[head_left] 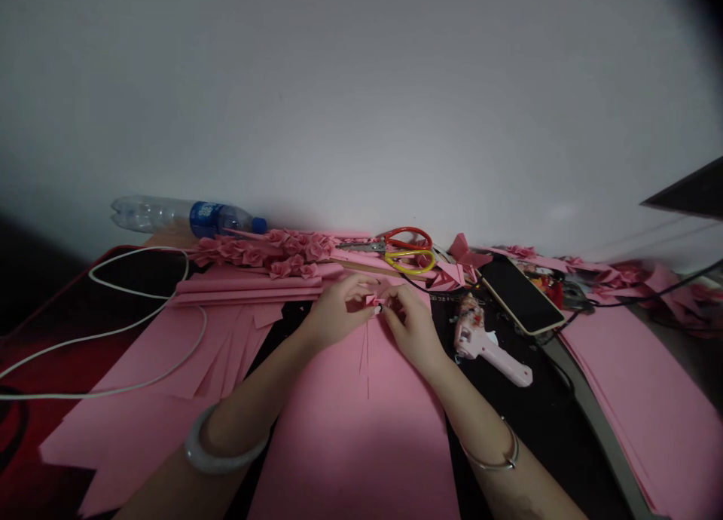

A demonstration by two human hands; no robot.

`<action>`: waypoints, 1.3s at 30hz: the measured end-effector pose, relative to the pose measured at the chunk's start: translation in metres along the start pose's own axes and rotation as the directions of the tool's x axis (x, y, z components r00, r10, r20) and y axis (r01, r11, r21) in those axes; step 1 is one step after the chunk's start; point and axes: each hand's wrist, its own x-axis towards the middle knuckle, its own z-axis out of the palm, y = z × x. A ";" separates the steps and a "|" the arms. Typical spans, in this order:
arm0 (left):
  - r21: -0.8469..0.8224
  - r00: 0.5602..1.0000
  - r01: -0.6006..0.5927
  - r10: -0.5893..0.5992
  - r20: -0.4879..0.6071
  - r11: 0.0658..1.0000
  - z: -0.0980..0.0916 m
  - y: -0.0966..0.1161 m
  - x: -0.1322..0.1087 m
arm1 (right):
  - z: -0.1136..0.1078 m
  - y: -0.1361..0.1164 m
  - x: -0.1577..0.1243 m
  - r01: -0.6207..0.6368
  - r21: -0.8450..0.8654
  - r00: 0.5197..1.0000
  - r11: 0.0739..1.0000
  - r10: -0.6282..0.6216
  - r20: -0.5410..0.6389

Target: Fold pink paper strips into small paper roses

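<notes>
My left hand [340, 309] and my right hand [407, 318] meet above a large pink sheet [361, 437] at the centre. Between their fingertips is a small folded piece of pink paper [373, 301], pinched from both sides. Part of that piece is hidden by the fingers. Thin dark lines run down the large sheet just below my hands. A pair of scissors [410, 250] with one red and one yellow handle lies just beyond my right hand.
Paper roses [294, 250] and a plastic bottle [163, 215] lie along the wall. To the right are a pink glue gun [491, 348], a phone [523, 294], black cables and stacked pink sheets [649, 399]. More sheets [141, 422] and a white cable [102, 347] lie left.
</notes>
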 end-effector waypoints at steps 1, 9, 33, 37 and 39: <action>0.005 1.000 -0.003 0.003 0.001 1.000 0.000 0.001 0.000 | 0.000 0.000 0.000 0.001 -0.001 1.000 1.000 -0.001 0.002; 0.062 1.000 -0.010 0.010 0.009 0.998 0.002 0.004 -0.002 | -0.002 0.000 0.001 0.037 -0.026 0.999 0.999 -0.037 0.003; 0.037 1.000 0.012 -0.013 0.005 0.999 -0.001 0.008 0.000 | -0.001 0.002 0.000 0.013 -0.018 0.999 1.000 -0.014 -0.045; 0.008 0.997 0.055 -0.055 -0.045 0.998 -0.004 0.009 0.001 | 0.000 0.003 -0.002 -0.048 0.021 0.996 0.999 0.050 -0.078; -0.013 0.996 0.066 -0.067 -0.061 0.998 -0.004 0.009 0.002 | 0.001 0.002 -0.002 -0.073 0.044 0.993 0.996 0.077 -0.091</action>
